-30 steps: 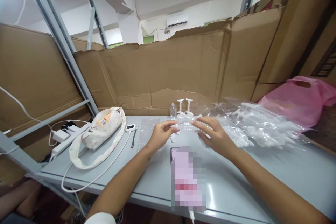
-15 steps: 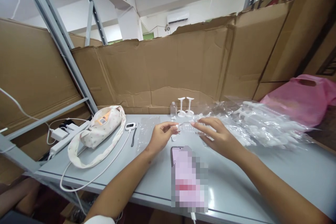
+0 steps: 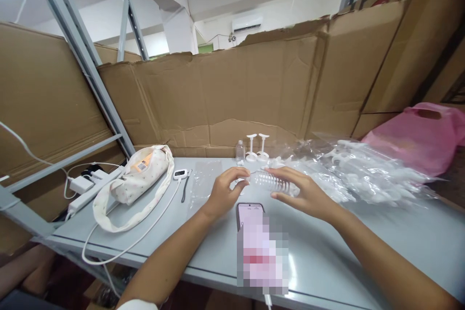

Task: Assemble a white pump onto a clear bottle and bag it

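Right hand [image 3: 308, 193] fingers hold a clear bottle [image 3: 271, 182] sideways above the bench [image 3: 363, 242]; left hand [image 3: 223, 189] fingers pinch its pump cap [image 3: 244, 178].

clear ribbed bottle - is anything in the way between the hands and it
Nothing visible. The right hand already holds the clear ribbed bottle above the table, and the left hand pinches a small white piece at its mouth end.

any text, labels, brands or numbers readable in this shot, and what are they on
None can be read.
Orange label on the white pouch: print too small and blurred.
Phone screen on the table: blurred, unreadable.
Cardboard box top right, red mark: partly cut off, not legible.
Air conditioner on the far wall: no brand legible.
Clear bottle between the left hand and right hand: no label visible.
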A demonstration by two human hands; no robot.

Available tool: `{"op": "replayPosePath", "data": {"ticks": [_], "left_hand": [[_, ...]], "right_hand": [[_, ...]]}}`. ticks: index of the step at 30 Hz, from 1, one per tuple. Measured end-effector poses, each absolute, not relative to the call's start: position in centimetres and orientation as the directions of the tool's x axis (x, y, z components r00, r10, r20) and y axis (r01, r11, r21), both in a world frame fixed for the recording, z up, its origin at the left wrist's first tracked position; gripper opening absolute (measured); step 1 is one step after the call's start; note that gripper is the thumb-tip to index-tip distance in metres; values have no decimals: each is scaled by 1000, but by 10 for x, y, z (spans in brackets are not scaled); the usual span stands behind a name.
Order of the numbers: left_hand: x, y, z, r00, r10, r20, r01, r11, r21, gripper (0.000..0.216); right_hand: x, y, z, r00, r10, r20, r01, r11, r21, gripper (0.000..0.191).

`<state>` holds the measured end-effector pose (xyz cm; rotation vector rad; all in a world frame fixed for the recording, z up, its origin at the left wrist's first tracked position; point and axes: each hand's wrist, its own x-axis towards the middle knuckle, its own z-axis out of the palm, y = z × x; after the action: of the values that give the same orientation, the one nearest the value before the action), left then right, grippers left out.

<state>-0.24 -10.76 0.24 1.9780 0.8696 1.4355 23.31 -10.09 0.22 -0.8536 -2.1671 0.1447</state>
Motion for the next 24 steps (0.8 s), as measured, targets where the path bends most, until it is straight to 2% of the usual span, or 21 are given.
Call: {"op": "replayPosePath", "data": {"ticks": [2,4,7,9,11,13,15,16,17,19,21,23,24], "left_hand": [[-6,-109,5,316,650,691,317,-759,569,15],[-9,-108,7,373,622,688,415,-775,476,21],[-13,-102,6,462,688,559,536,-719,443,36],[-13,-98,3,520,731,442,593,-682,429,36],[-12,-97,-1,537,745,395,639,-665,386,31],[-10,-98,-3,527,734,427,668,-669,325,27],[-8,-100,-3,512,708,487,674,-682,283,26],[-7,-100,-3,501,699,510,672,-686,280,27],[-7,-100,-3,488,698,523,669,-685,289,27],[-8,-97,-3,468,717,516,656,-673,341,26],[-10,-94,-4,478,736,480,635,-667,390,25],[-10,-92,-6,502,733,459,633,-673,382,24],[-10,-92,-7,512,724,463,646,-680,348,24]], "right_hand": [[234,-100,4,-448,722,527,470,692,-548,51],[234,-101,4,-413,760,502,455,650,-609,46],[232,-104,4,-423,708,565,511,702,-496,35],[228,-106,4,-466,643,608,520,755,-401,32],[224,-109,4,-467,651,598,528,748,-402,32],[219,-112,5,-393,782,483,549,621,-559,29],[216,-114,7,-319,912,258,516,396,-759,36],[215,-114,8,-295,939,174,490,306,-816,41],[215,-115,9,-278,947,158,472,278,-837,43],[218,-114,10,-276,906,320,488,419,-765,44],[222,-113,10,-342,774,533,517,628,-581,50],[225,-112,10,-422,695,583,511,713,-480,46],[225,-113,10,-423,719,551,514,691,-508,40]]}}
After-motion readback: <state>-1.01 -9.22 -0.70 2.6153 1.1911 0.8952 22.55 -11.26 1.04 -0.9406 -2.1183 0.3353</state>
